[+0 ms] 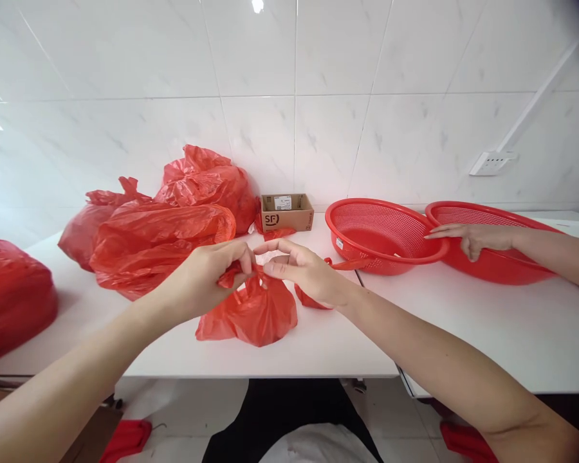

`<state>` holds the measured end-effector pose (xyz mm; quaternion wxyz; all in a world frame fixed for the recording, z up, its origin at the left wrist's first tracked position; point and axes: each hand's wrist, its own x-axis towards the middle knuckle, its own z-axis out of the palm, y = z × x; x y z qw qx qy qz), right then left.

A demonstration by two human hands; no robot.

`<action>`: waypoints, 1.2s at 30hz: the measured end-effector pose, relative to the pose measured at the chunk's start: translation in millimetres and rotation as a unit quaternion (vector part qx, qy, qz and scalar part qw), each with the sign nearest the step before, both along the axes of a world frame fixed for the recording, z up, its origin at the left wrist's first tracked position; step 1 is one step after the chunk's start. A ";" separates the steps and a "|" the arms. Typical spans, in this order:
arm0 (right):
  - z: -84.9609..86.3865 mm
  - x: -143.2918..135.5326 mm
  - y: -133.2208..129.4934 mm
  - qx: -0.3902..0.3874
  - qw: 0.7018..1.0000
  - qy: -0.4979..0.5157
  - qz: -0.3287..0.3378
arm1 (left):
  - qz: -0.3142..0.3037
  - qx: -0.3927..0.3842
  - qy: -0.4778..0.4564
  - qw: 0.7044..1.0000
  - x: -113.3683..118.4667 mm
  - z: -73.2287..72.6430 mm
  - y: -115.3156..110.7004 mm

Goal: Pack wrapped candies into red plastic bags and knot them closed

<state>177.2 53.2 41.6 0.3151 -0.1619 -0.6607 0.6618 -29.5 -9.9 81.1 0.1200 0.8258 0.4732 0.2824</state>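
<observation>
And here at the middle of the white worktop (338,357) sits the small red bag (258,318), right in front of the person, its gathered top up between both hands. The left hand (219,270) has its grip curled closed on a fold of that red plastic! Over to the right hand (306,270): thumb and fingertips meet the top of the bag, but whether that grip truly pinches the film, I can't tell. Behind the left forearm lies a larger, loose-mouthed red bag (159,241), with a bulky red bundle (207,186) rising just beyond it. Near the wall stands an open-topped cardboard box (287,222) marked SF. Out on the right, two red baskets side by side, the nearer one (381,222) and the farther one (511,270), and a co-worker's hand (485,238) reaches across the farther, fingertips at the neighbouring rim.
</observation>
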 end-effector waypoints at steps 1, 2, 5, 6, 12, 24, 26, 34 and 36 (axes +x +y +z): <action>-1.4 -2.4 -1.1 -0.029 1.000 0.006 -0.004 | 0.014 0.070 0.026 0.997 0.5 -3.9 -0.5; -3.1 -4.8 -1.9 -0.050 0.999 0.007 0.004 | 0.022 0.131 0.050 0.990 1.3 -7.5 -1.1; -7.8 -10.6 -3.0 -0.041 0.997 -0.001 0.067 | 0.026 0.217 0.082 0.972 4.5 -13.8 -3.1; -8.2 -11.4 -3.0 -0.016 0.997 0.000 0.075 | 0.025 0.226 0.084 0.970 5.3 -14.3 -3.6; 0.6 2.6 15.0 0.274 0.949 -0.132 -0.082 | 0.070 0.180 0.132 0.972 -10.4 -21.8 -7.6; 0.4 27.8 71.5 0.347 0.847 -0.349 -0.203 | 0.092 -0.159 -0.112 0.976 -38.2 -48.0 -32.5; 16.3 14.6 58.7 0.284 0.908 -0.263 -0.159 | 0.081 -0.205 -0.267 0.938 -24.9 -44.8 -18.9; 31.4 -35.5 21.8 0.297 0.949 -0.089 -0.059 | 0.018 -0.334 -0.352 0.874 21.7 -50.5 9.5; 21.9 -37.6 21.0 0.294 0.944 -0.120 -0.087 | 0.029 -0.310 -0.380 0.871 23.4 -52.0 8.7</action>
